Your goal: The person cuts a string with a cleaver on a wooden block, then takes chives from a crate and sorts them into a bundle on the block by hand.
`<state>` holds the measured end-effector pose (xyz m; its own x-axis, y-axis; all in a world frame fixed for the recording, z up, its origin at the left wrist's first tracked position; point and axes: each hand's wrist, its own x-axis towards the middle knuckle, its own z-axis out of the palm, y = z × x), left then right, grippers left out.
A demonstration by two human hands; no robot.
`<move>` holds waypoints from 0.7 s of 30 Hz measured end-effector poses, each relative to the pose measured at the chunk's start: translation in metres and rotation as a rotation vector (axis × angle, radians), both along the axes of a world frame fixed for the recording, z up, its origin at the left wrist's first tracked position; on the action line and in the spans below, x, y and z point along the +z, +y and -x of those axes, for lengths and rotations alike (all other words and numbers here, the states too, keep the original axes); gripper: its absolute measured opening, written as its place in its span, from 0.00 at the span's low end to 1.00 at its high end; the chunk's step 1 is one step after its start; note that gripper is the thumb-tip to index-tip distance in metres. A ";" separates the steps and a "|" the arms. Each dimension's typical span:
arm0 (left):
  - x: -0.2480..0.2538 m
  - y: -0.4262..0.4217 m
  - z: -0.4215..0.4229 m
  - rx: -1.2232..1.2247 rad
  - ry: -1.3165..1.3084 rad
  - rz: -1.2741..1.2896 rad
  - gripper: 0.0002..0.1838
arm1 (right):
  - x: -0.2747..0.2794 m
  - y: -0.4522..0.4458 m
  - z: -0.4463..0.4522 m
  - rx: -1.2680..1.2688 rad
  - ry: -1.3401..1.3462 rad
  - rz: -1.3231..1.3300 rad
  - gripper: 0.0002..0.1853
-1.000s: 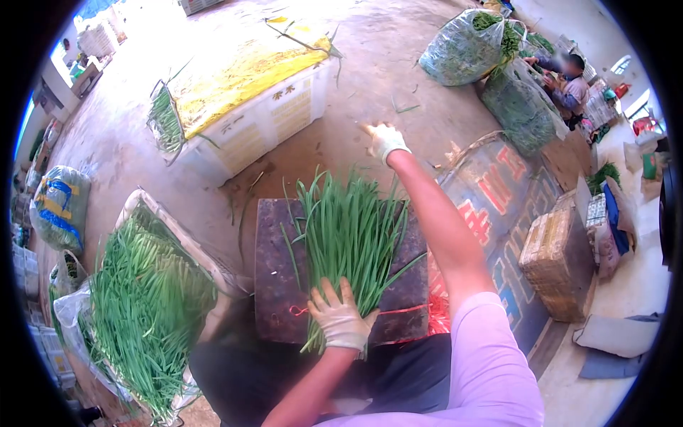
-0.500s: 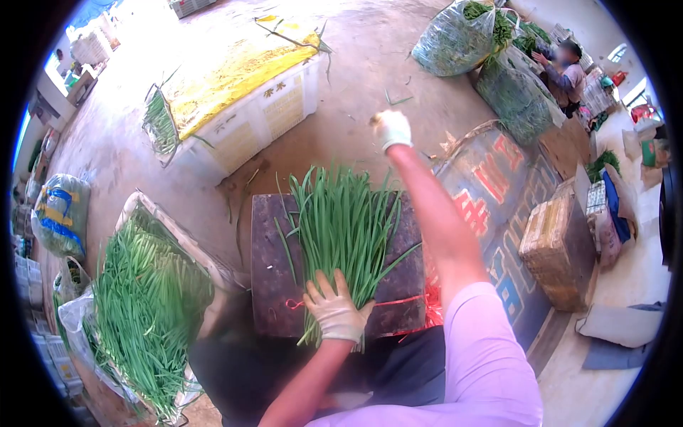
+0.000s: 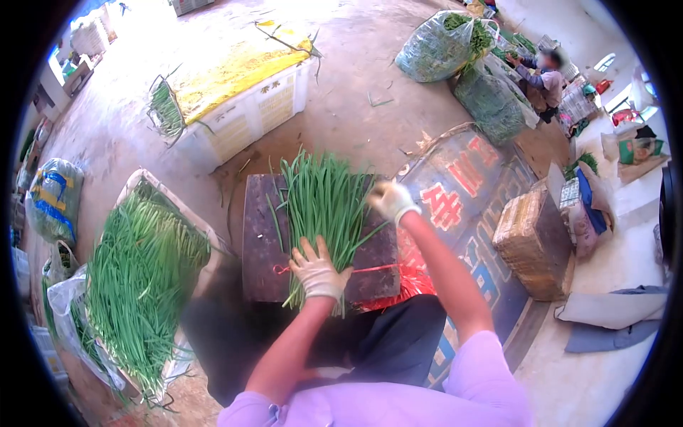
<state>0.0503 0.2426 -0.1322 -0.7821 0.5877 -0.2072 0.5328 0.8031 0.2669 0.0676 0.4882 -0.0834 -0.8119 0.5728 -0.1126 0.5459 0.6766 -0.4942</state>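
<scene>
A loose bundle of long, flat-leaved chives (image 3: 324, 206) lies lengthwise across a dark board (image 3: 261, 220) in front of my knees. My left hand (image 3: 316, 272), in a pale glove, presses on the lower stalks with its fingers spread. At the right edge of the bundle is my gloved right hand (image 3: 393, 201), its fingers curled together by the leaf tips; I cannot make out what, if anything, they hold. A red tie string (image 3: 373, 269) runs crosswise at the stalk end, its loop showing left of the bundle. Red strands (image 3: 405, 288) gather at the board's right corner.
On the left, an open sack (image 3: 204, 267) holds a heap of greens (image 3: 135, 285). A white foam box (image 3: 242, 128) with a yellow cover stands ahead. Bagged greens (image 3: 434, 53) and a person (image 3: 544, 82) are at upper right. A taped carton (image 3: 533, 242) stands right.
My right hand has come down and back from beyond the board to the bundle's right edge. My left hand stays on the stalks. The whole view has shifted slightly.
</scene>
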 end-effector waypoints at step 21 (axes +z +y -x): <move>0.142 -0.326 0.068 0.264 0.443 -0.818 0.24 | -0.023 -0.139 -0.053 -0.019 0.578 0.780 0.15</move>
